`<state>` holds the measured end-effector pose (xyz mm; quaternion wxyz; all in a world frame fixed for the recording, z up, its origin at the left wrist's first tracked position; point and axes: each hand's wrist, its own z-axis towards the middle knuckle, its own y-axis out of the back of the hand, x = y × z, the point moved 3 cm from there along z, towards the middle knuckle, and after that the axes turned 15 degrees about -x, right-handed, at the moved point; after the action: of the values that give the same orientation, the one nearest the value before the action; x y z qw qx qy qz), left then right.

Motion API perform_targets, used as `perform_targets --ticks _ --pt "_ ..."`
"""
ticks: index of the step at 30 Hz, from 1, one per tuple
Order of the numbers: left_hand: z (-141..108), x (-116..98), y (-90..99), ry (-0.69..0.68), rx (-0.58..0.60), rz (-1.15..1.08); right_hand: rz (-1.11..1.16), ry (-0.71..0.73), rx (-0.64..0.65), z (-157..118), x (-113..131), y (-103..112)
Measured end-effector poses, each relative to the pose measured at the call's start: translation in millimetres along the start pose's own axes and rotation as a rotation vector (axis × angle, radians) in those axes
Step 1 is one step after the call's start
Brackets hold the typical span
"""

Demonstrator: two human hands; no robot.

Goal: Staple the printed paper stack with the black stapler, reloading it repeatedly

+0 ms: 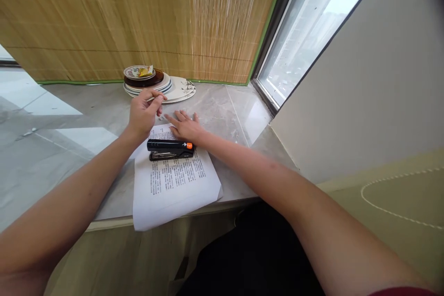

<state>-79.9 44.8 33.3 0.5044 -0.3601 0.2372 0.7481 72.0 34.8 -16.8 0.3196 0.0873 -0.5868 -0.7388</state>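
Observation:
Printed paper (173, 194) lies on the grey marble ledge, its near edge hanging over the front. Across its upper part rests a black stapler (169, 149) with an orange button at the right end. My left hand (144, 111) is raised above the paper's far left corner, thumb and fingertips pinched together; anything between them is too small to make out. Fingers spread, my right hand (185, 127) lies flat at the far edge of the paper, just beyond the stapler. Small pale bits (162, 119) are on the ledge between the two hands.
Stacked plates (180, 90) stand at the back of the ledge, with a small yellow packet (144, 71) on top. Behind them hangs a bamboo blind (138, 18). A window (305, 32) and a pale wall (374, 78) are on the right. The ledge's front edge (111, 224) is close to me.

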Motion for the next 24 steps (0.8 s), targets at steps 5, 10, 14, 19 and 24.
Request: perform_targets --ticks 5,10,14,19,24 --pt "-5 -3 -2.3 -0.020 0.031 0.045 -0.025 -0.011 0.041 -35 -33 22" --pt "-17 -4 -7.2 -0.099 0.206 0.249 -0.098 -0.030 0.097 -64 -69 50" --pt "-34 -8 -21.2 -0.254 0.499 0.349 -0.129 -0.117 0.097 -82 -88 58" --pt "-56 -4 -31.5 -0.349 0.875 0.322 -0.111 -0.112 -0.097 -84 -86 82" --pt "-61 12 -28.3 -0.379 1.054 0.396 0.326 -0.022 -0.067 -84 -64 113"
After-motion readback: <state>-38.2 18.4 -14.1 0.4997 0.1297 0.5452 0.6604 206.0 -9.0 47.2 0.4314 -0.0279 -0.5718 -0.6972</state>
